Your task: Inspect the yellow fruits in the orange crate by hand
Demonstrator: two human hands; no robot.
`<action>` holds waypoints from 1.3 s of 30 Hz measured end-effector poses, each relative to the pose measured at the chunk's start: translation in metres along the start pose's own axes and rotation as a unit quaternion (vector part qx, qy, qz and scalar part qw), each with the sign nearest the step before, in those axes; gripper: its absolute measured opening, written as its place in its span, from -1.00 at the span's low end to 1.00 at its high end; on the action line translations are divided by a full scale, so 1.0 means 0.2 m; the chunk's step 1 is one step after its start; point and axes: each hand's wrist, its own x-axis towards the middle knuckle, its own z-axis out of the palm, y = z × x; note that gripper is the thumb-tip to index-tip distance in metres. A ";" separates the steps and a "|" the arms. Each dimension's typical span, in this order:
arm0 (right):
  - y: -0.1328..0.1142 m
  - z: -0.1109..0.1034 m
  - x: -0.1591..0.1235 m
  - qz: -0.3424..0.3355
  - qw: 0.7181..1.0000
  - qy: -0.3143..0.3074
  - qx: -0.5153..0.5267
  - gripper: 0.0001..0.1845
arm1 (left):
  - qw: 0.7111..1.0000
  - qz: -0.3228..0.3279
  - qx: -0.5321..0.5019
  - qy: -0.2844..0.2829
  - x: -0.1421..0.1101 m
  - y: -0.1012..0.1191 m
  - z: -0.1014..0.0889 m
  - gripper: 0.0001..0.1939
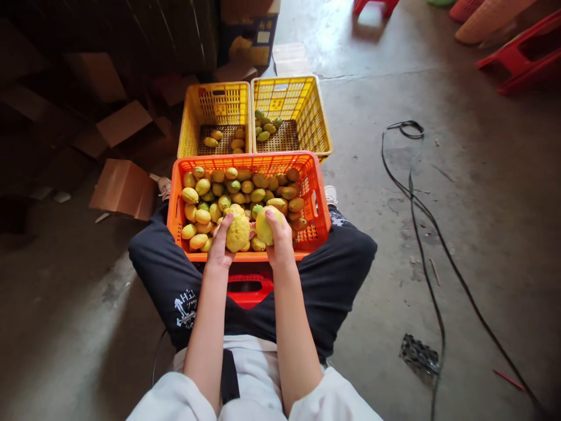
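An orange crate (179,175) full of yellow and green lemons sits between my knees. My left hand (218,245) is closed round a large bumpy yellow lemon (238,230) at the crate's near edge. My right hand (280,237) grips a smoother yellow-green lemon (263,227) right beside it. Both fruits are held just above the pile and almost touch each other.
Two yellow crates stand behind the orange one: the left yellow crate (193,111) holds a few yellow lemons, the right yellow crate (315,111) a few greener ones. Flattened cardboard boxes (124,188) lie to the left. A black cable (416,193) runs across the concrete floor on the right. Red plastic stools (521,55) stand far right.
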 end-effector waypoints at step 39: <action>0.00 -0.03 0.03 0.027 0.999 -0.044 0.018 -0.28 | 0.999 -0.011 -0.041 0.030 -0.02 0.01 0.05 -0.68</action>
